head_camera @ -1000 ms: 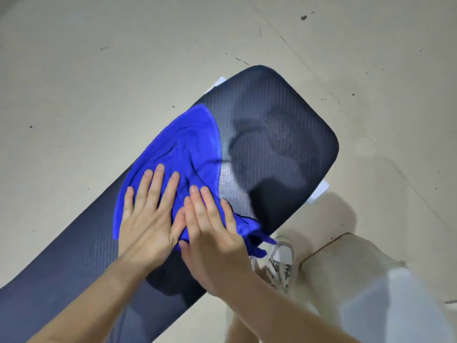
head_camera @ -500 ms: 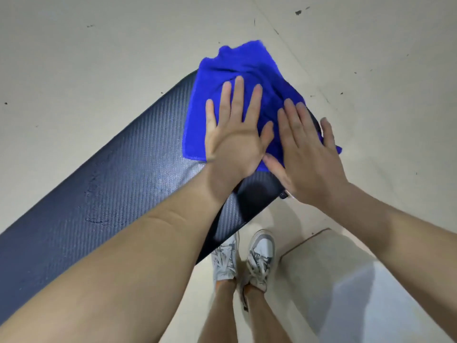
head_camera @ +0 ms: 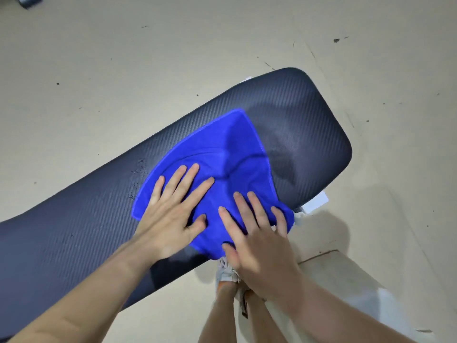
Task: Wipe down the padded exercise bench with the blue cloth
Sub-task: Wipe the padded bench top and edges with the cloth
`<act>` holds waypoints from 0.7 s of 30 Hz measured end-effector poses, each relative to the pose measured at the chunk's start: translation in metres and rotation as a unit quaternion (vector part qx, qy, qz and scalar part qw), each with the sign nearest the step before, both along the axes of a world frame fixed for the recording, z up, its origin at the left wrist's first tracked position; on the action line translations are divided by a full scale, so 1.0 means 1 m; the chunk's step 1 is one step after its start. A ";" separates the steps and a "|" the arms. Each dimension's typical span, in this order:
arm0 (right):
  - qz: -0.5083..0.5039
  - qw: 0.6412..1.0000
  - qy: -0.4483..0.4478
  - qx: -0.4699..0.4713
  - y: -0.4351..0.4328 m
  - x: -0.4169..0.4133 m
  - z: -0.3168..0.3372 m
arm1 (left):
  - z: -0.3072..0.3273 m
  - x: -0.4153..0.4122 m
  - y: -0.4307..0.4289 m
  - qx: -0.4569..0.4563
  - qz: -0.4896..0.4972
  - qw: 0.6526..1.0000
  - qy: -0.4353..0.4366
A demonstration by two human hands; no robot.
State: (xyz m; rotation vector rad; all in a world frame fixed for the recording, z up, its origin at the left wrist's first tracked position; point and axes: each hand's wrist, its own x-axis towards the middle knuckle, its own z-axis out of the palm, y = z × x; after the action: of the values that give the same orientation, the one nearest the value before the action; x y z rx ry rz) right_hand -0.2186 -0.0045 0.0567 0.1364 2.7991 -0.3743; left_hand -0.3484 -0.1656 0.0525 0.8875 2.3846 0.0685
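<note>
A long dark padded bench (head_camera: 309, 115) with a ribbed surface runs from the lower left to the upper right. The blue cloth (head_camera: 222, 149) lies spread on it near the middle, its near corner hanging over the bench's front edge. My left hand (head_camera: 173, 211) presses flat on the cloth's left part, fingers spread. My right hand (head_camera: 257, 233) presses flat on the cloth's near right part, beside the left hand. A damp streak shows on the pad to the right of the cloth.
The beige floor (head_camera: 123, 70) surrounds the bench, with small dark specks. My legs and pale shoes (head_camera: 227, 273) stand just in front of the bench. White bench frame parts (head_camera: 316, 204) stick out under the right end. A dark object (head_camera: 29, 1) sits at the top left corner.
Both hands have pulled the cloth back from the far right end of the bench toward its middle. The end of the pad is now uncovered.
</note>
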 end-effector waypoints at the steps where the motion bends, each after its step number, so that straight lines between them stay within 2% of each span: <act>1: -0.018 1.000 0.016 0.006 0.005 -0.007 0.003 | 0.001 0.001 0.005 0.005 0.023 1.000 -0.005; 3: -0.028 0.998 0.063 0.005 0.015 -0.023 0.006 | 0.000 0.001 0.024 0.019 0.072 0.997 -0.003; 5: 0.016 0.996 0.088 -0.020 0.015 -0.043 0.003 | -0.006 0.001 0.043 0.020 0.101 0.995 0.013; 8: 0.065 0.994 0.079 -0.023 0.021 -0.065 -0.011 | -0.014 -0.009 0.074 -0.003 0.079 0.995 0.064; 10: 0.062 0.995 0.075 -0.005 0.050 -0.078 -0.021 | -0.017 -0.024 0.094 0.026 0.084 0.993 0.080; 16: 0.017 0.992 0.022 0.121 0.163 -0.115 -0.024 | -0.038 -0.073 0.168 0.115 0.026 0.979 0.168; 18: 0.014 0.989 -0.001 0.147 0.168 -0.127 -0.023 | -0.041 -0.079 0.184 0.116 0.020 0.981 0.157; 21: -0.097 0.990 0.004 0.102 0.132 -0.132 -0.028 | -0.045 -0.080 0.172 0.141 0.031 0.974 0.172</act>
State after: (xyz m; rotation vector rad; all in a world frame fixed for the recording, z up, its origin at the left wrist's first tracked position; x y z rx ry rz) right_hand -0.3502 0.1272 0.0291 0.4568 2.8343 -0.1314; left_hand -0.4279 0.0069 0.0079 1.0229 2.7748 0.3080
